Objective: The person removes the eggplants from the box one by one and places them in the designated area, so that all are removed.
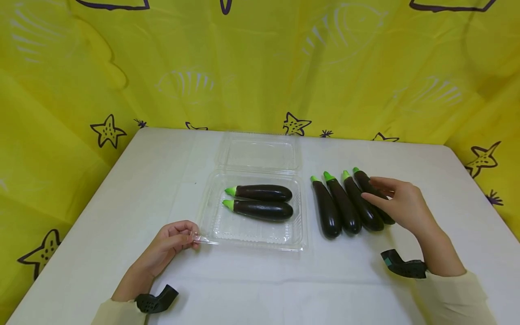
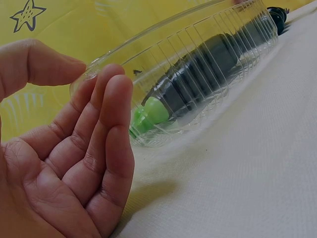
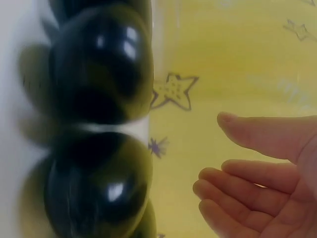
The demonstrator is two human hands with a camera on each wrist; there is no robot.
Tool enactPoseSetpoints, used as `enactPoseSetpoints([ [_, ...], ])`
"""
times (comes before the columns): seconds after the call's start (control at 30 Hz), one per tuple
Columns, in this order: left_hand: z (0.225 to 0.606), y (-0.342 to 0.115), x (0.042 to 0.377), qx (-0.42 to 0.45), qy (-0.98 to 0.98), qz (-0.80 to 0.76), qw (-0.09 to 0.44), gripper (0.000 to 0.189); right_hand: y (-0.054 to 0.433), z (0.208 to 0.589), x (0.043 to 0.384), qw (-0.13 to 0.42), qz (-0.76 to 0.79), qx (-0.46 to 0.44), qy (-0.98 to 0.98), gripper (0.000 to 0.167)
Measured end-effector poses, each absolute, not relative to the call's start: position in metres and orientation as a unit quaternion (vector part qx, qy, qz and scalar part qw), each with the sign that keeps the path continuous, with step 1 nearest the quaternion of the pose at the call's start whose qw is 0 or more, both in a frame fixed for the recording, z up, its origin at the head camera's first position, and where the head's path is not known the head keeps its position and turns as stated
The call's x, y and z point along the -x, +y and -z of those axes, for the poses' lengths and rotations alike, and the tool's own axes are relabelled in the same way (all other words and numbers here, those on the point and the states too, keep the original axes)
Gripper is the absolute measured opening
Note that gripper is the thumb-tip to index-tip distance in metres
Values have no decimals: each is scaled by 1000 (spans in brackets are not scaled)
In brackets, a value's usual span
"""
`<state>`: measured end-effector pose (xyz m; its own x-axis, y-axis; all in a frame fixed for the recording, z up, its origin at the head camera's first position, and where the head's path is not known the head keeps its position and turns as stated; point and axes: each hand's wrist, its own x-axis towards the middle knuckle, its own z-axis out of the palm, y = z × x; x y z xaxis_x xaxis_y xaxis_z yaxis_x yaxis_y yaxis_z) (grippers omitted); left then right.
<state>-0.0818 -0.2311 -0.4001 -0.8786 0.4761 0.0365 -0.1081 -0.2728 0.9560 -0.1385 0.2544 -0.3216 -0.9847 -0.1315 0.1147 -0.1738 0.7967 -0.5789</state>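
A clear plastic clamshell container (image 1: 253, 234) lies on the table with its lid (image 1: 260, 153) folded back. Two dark eggplants with green stems, an upper one (image 1: 264, 192) and a lower one (image 1: 263, 211), lie side by side inside it. My left hand (image 1: 172, 243) pinches the container's near left corner between thumb and fingers, as the left wrist view also shows. To the right of the container, several more eggplants (image 1: 327, 210) lie in a slanted row. Over the rightmost eggplant (image 1: 365, 183) hovers my right hand (image 1: 406, 207), thumb and fingers apart, gripping nothing.
A white cloth (image 1: 252, 289) covers the table. Yellow patterned fabric (image 1: 260, 67) hangs behind it and along both sides. Each wrist wears a black camera mount, on the left (image 1: 156, 301) and on the right (image 1: 406, 267).
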Motion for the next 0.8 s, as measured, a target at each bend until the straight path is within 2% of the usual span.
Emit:
enactPoseSetpoints([
  [0.4,400,-232,82,-161,571,-783,185,24,205,320,135,22,-329,-156,-931,48],
  [0.8,401,-231,82,-163,567,-783,197,24,177,322,137,4,-346,-184,-920,43],
])
